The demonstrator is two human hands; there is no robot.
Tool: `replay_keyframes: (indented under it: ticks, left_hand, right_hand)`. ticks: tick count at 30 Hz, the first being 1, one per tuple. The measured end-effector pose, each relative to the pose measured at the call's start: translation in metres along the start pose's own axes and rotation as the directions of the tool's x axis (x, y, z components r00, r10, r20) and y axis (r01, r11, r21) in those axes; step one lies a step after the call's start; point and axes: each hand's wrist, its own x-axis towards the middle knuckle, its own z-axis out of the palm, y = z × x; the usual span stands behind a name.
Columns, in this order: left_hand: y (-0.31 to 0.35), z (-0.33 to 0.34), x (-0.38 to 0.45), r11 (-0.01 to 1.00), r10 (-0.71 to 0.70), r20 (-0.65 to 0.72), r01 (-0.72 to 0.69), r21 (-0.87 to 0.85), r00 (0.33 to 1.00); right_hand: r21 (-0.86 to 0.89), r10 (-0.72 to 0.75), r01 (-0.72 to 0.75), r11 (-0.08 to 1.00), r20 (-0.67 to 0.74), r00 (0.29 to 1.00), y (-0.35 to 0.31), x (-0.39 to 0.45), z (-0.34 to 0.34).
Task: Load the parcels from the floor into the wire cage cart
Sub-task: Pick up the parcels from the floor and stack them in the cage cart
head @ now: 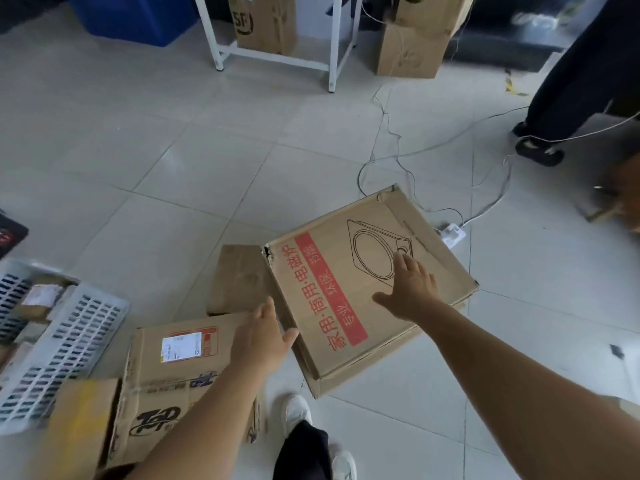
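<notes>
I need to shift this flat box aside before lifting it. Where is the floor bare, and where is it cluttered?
Bare tiles lie ahead between the flat box and the white frame legs, and to its near right. Crowded: cables and a power strip past its far corner, smaller boxes and a white basket to the left.

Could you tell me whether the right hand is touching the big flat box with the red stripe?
Cannot tell: in the head view the right hand overlaps the flat box, fingers spread, but contact isn't plain.
</notes>
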Motion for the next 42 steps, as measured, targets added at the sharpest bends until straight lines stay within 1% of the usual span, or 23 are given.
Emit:
replay_keyframes:
  ticks: [2, 7, 12, 15, 19, 21, 23, 25, 27, 30, 34, 36, 39, 42]
  left_hand:
    - [0.003, 0.002, 0.021, 1.0, -0.011, 0.032, 0.012, -0.016, 0.999]
    - [0.006, 0.012, 0.068, 0.996, -0.063, 0.082, 0.068, -0.055, 0.995]
    - [0.015, 0.03, 0.107, 0.98, -0.108, 0.117, 0.125, -0.153, 0.987]
    - [0.015, 0.047, 0.125, 0.963, -0.144, 0.129, 0.169, -0.211, 0.981]
    - [0.022, 0.074, 0.134, 0.919, -0.279, 0.177, 0.316, -0.235, 0.944]
    - [0.029, 0.091, 0.135, 0.889, -0.344, 0.185, 0.383, -0.25, 0.92]
    - [0.036, 0.105, 0.136, 0.829, -0.414, 0.199, 0.458, -0.32, 0.888]
    - [0.043, 0.115, 0.137, 0.775, -0.472, 0.175, 0.501, -0.386, 0.864]
    - [0.042, 0.125, 0.139, 0.747, -0.507, 0.148, 0.519, -0.415, 0.849]
    - [0.042, 0.131, 0.139, 0.674, -0.553, 0.128, 0.532, -0.512, 0.824]
    - [0.047, 0.13, 0.139, 0.557, -0.579, 0.163, 0.534, -0.636, 0.799]
    - [0.05, 0.13, 0.137, 0.518, -0.592, 0.153, 0.518, -0.681, 0.792]
    - [0.053, 0.13, 0.133, 0.492, -0.601, 0.12, 0.484, -0.724, 0.79]
    - [0.056, 0.127, 0.124, 0.439, -0.602, 0.115, 0.447, -0.779, 0.79]
  right_hand:
    - [0.008, 0.047, -0.046, 0.999, -0.01, 0.999, 0.01, 0.021, -0.002]
    - [0.019, 0.141, -0.141, 0.99, 0.024, 0.99, 0.033, 0.071, 0.006]
    - [0.036, 0.184, -0.187, 0.982, 0.073, 0.98, 0.064, 0.121, 0.014]
    - [0.023, 0.184, -0.187, 0.982, 0.095, 0.978, 0.089, 0.151, 0.021]
    - [-0.032, 0.126, -0.123, 0.992, 0.123, 0.984, 0.12, 0.19, 0.029]
    - [-0.056, 0.101, -0.094, 0.994, 0.152, 0.983, 0.136, 0.207, 0.034]
    - [-0.048, 0.082, -0.074, 0.996, 0.184, 0.98, 0.15, 0.221, 0.039]
    - [-0.014, 0.068, -0.066, 0.998, 0.206, 0.976, 0.161, 0.231, 0.045]
    - [0.05, 0.047, -0.06, 0.997, 0.231, 0.972, 0.169, 0.24, 0.05]
    - [0.171, 0.019, -0.067, 0.983, 0.268, 0.963, 0.176, 0.248, 0.056]
    - [0.254, 0.004, -0.075, 0.964, 0.271, 0.963, 0.185, 0.256, 0.063]
    - [0.273, 0.005, -0.079, 0.959, 0.262, 0.965, 0.187, 0.257, 0.065]
    - [0.298, -0.002, -0.073, 0.952, 0.242, 0.97, 0.187, 0.255, 0.065]
    - [0.323, -0.033, -0.04, 0.945, 0.216, 0.976, 0.181, 0.247, 0.056]
